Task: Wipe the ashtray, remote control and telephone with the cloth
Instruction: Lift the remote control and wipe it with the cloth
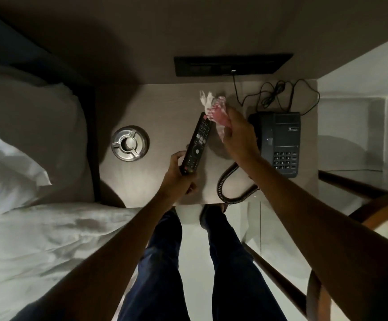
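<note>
My left hand (179, 173) grips the near end of a black remote control (197, 143), which is held above the bedside table (142, 181) and points away from me. My right hand (238, 135) is closed on a bunched red-and-white cloth (213, 110) that touches the remote's far end. A round metal ashtray (130, 143) stands on the table to the left of the remote. The black telephone (281, 140) sits at the right, partly hidden behind my right hand, its coiled cord (229, 188) looping over the table's front.
A bed with white sheets (37, 239) and pillows (9, 158) lies to the left of the table. A dark socket panel (232, 64) on the wall holds the phone's thin cable (276, 93). A wooden chair (362, 205) stands at the right. My legs are below the table edge.
</note>
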Available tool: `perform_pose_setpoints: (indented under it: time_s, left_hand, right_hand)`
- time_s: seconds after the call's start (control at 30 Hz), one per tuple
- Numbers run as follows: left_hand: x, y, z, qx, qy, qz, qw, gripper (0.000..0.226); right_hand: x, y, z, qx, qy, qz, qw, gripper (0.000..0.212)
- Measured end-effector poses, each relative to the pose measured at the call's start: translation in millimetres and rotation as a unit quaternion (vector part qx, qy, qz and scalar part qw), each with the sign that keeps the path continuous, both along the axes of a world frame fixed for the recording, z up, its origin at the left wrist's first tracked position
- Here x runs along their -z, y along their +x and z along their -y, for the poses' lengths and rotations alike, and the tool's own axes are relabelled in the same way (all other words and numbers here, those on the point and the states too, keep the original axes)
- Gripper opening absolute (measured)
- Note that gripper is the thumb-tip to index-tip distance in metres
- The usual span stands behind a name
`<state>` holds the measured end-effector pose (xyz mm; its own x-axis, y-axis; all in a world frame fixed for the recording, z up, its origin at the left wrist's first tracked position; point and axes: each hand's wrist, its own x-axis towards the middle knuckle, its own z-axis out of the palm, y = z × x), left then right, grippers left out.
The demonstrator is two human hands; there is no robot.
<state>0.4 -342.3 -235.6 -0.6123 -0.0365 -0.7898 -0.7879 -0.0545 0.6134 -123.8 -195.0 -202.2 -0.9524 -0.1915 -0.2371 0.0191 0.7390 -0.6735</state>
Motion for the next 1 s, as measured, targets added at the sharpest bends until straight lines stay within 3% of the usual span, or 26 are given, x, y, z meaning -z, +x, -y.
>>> perform_pose_setpoints:
  time_s: [0.1, 0.23, 0.4, 0.57, 0.67, 0.73, 0.83, 0.9, 1.0]
  left_hand:
    - [-28.2, 14.3, -3.0, -0.052, 0.061, -0.055, 0.995, 0.035]
    - [-46.5, 12.6, -1.0, -0.157, 0.019, 0.002, 0.987, 0.082]
    - [-35.9, -3.4, -1.6, -0.289, 0.006, 0.054, 0.956, 0.084]
    - [-20.7, -10.4, 3.4, -0.388, 0.161, 0.067, 0.905, 0.087]
    - [-10.8, -12.8, 2.0, -0.401, 0.247, 0.068, 0.879, 0.072]
    - [-3.8, -19.4, 4.0, -0.381, 0.228, 0.071, 0.893, 0.057]
    - [6.7, -28.3, 10.0, -0.270, 0.059, 0.062, 0.959, 0.040]
    - [11.0, -31.0, 9.0, -0.229, 0.020, 0.038, 0.972, 0.026]
    - [24.0, -29.3, 6.8, -0.222, -0.008, 0.045, 0.974, 0.028]
  right_hand:
    - [-2.4, 3.4, 20.4, -0.040, 0.011, 0.003, 0.999, 0.047]
    - [-3.3, 31.3, 42.7, -0.080, 0.006, -0.012, 0.997, 0.045]
    - [-10.8, 74.3, 58.2, -0.108, -0.012, 0.011, 0.994, 0.043]
    - [-13.3, 111.0, 56.2, -0.101, -0.057, 0.066, 0.991, 0.042]
    - [-14.3, 122.7, 41.2, -0.066, -0.068, 0.111, 0.989, 0.051]
    - [-12.5, 131.1, 25.9, -0.051, -0.056, 0.132, 0.988, 0.046]
    - [-6.3, 136.0, -0.9, 0.041, -0.046, 0.188, 0.980, 0.026]
    - [-1.7, 134.5, -19.2, 0.113, -0.057, 0.211, 0.969, 0.026]
    - [1.6, 128.9, -44.3, 0.131, -0.048, 0.203, 0.969, 0.030]
